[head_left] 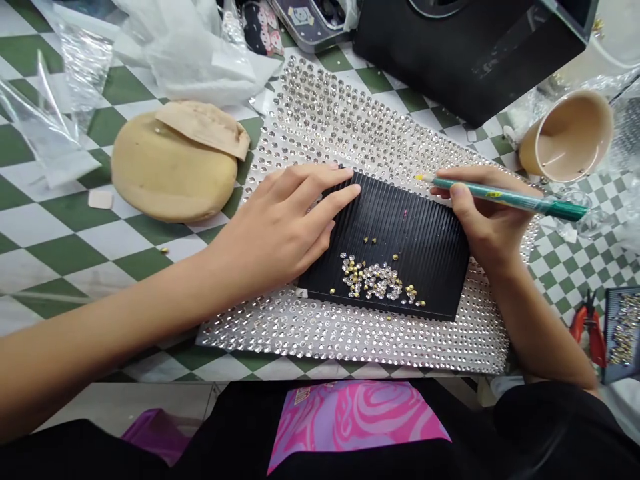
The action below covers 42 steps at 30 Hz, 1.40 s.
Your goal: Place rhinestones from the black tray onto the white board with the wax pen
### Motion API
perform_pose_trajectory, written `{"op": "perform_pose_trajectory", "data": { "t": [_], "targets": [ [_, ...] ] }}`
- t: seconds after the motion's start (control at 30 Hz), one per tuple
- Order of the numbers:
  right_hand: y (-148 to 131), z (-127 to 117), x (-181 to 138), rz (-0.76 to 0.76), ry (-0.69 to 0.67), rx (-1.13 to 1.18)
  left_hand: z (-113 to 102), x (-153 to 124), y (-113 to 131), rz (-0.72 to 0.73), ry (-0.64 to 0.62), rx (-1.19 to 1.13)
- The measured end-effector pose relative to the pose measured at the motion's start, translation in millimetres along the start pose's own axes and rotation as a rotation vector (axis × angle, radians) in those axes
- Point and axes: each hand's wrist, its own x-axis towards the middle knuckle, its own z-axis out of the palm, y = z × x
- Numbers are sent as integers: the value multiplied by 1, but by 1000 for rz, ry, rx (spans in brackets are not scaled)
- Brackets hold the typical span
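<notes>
My left hand (285, 220) lies flat with fingers stretched out, fingertips resting on the top left edge of a black ribbed tray (420, 233). A heap of small gold and clear rhinestones (377, 279) sits in the tray's lower middle. My right hand (483, 217) grips a green pencil-like stick (505, 197) at the tray's upper right corner, its yellow tip pointing left. The tray rests on a sheet covered in rows of clear rhinestones (345, 127).
A tan round cushion (173, 163) lies to the left on the green-and-white checked table (60, 247). Crumpled clear plastic (190, 47) lies at the back. A black box (465, 47), a paper cup (570, 137), red pliers (590, 327) and a second tray of stones (623, 330) stand to the right.
</notes>
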Motion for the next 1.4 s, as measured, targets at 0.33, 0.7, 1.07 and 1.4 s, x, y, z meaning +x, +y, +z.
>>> {"op": "perform_pose_trajectory", "data": {
  "t": [0.33,0.7,1.07,1.4],
  "targets": [
    [-21,-3,-6,-107,99,32,0,1,0,-35,-18,-55],
    [-59,14,-26,-289,-338,108,-2,3,1,-45,-36,-31],
    [-54,12,-29,-312,-337,110,-2,2,0,-37,-40,-21],
    [-35,7,-19,-163,93,59,-4,5,4,-60,-36,-30]
  ]
}}
